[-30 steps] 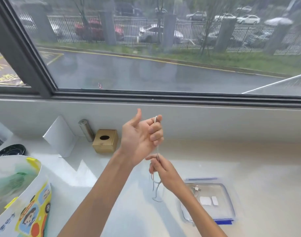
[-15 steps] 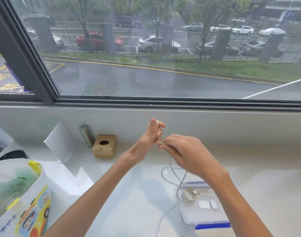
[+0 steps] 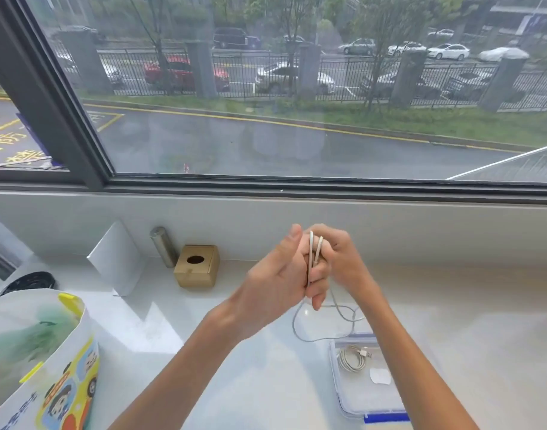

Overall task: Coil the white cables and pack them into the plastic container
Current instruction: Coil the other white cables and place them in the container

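Observation:
A thin white cable (image 3: pixel 315 249) runs in two loops over the fingers of my left hand (image 3: pixel 281 280), which is raised above the white sill and closed around it. My right hand (image 3: pixel 337 259) presses against the left from the right and pinches the same cable. The slack (image 3: pixel 300 332) hangs below both hands in a loose loop down to the sill. To the lower right lies the clear plastic container (image 3: pixel 340 395) with blue clips; a coiled white cable (image 3: pixel 352 358) rests inside it, and my right forearm crosses over it.
A small cardboard box (image 3: pixel 197 265) with a round hole and a metal cylinder (image 3: pixel 163 246) stand at the back wall. A white folded card (image 3: pixel 117 259) leans to their left. A printed bag (image 3: pixel 39 361) fills the lower left. A black object (image 3: pixel 28 282) lies behind it.
My right hand has come up from below and closed in against the left. A second loop now lies over the left fingers, and the hanging slack is shorter.

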